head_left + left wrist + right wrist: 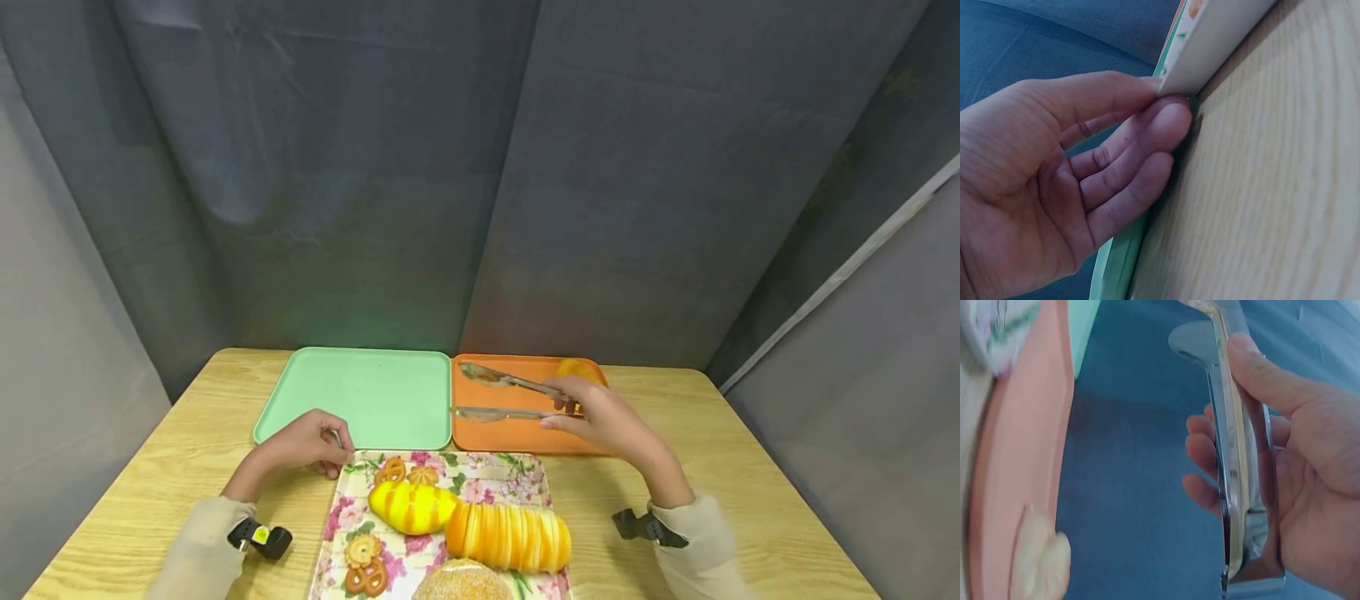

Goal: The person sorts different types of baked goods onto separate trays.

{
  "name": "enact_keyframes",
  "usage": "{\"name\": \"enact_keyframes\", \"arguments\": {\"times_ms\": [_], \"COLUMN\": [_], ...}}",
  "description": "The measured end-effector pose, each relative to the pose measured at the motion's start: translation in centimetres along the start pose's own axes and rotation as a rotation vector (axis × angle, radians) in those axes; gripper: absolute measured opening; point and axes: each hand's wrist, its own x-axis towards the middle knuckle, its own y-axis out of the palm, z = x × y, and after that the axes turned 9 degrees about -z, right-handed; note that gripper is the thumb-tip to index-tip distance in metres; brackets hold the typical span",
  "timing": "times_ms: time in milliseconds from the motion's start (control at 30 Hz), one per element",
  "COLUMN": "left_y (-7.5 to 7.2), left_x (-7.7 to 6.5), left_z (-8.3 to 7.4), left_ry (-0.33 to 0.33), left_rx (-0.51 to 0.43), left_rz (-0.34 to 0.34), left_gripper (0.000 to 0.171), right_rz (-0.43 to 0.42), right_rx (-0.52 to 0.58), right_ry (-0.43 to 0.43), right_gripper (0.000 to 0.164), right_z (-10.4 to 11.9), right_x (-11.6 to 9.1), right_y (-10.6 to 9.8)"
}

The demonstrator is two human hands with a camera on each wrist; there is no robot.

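Observation:
My right hand point(603, 421) holds metal tongs point(517, 412) above the orange tray point(495, 435). The tongs' two arms stand apart with nothing between their tips. In the right wrist view the thumb lies on one arm and the fingers curl round the other. At the near floral tray point(480, 467), my left hand point(311, 442) pinches the far left corner between thumb and fingers, as the left wrist view shows. On that tray lie a yellow striped bread point(414, 508), a long ridged bread roll point(508, 537), a round crumb-coated bun point(463, 583) and several cookies point(363, 550).
A green tray point(367, 396) stands at the back left, edge to edge with the orange one. A yellow-orange bread point(579, 369) sits at the orange tray's far right, partly behind the right hand. Grey curtains point(360, 167) enclose the wooden table point(720, 483).

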Motion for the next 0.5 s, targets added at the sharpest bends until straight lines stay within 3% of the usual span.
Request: {"name": "enact_keyframes", "arguments": {"times_ms": [267, 500], "left_y": [0.0, 0.0], "left_x": [-0.1, -0.1], "left_z": [0.1, 0.0], "left_ry": [-0.012, -0.015], "left_rx": [0.010, 0.008], "left_rz": [-0.004, -0.010], "left_gripper": [0.013, 0.012], "right_rz": [0.176, 0.280], "right_rx": [0.084, 0.070], "right_ry": [-0.090, -0.170], "right_gripper": [0.053, 0.050], "right_z": [2.0, 3.6], "right_x": [0.2, 0.1], "right_y": [2.7, 3.8]}}
